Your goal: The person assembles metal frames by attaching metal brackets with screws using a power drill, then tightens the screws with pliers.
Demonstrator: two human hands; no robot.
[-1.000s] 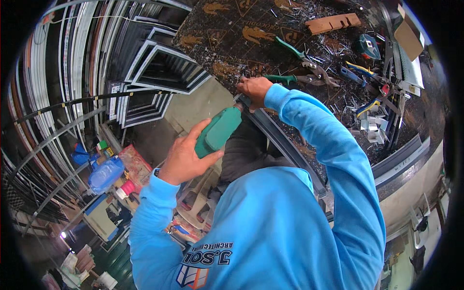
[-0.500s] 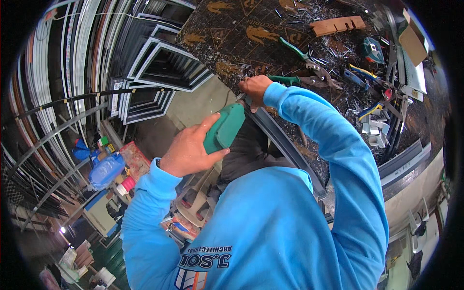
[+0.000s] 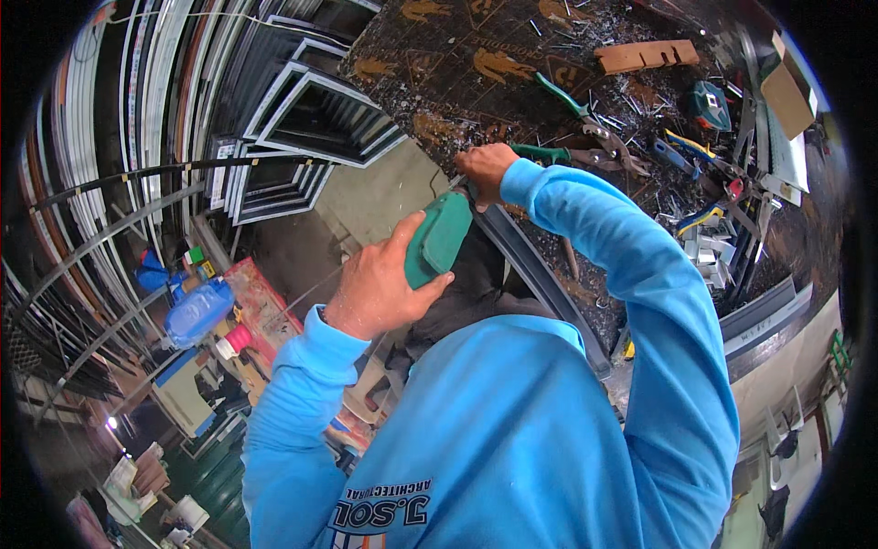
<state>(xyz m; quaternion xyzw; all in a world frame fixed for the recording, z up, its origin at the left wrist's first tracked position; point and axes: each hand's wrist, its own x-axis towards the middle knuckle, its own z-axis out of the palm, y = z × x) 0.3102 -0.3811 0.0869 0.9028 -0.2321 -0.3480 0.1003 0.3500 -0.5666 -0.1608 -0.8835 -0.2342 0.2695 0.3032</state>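
My left hand (image 3: 384, 284) is wrapped round a green block-shaped tool (image 3: 441, 236) with a rounded end, thumb on its near side and fingers along its left. Its working end is hidden from view. Just beyond it, my right hand (image 3: 487, 172) is closed at the far end of a long dark grey metal profile (image 3: 544, 284). The profile runs along the bench edge toward my body. What sits inside the right fingers is hidden.
Green-handled snips (image 3: 604, 137) lie on the dark bench (image 3: 439, 55) among metal shavings. Farther right are pliers (image 3: 695, 151), a tape measure (image 3: 710, 105) and a notched wooden strip (image 3: 647, 57). Framed panels (image 3: 320, 119) and upright profiles stand at left; a blue container (image 3: 199, 313) sits below them.
My left hand and the green tool have shifted right, closer to my right hand, and the tool has tilted slightly. My right hand stays at the profile's end.
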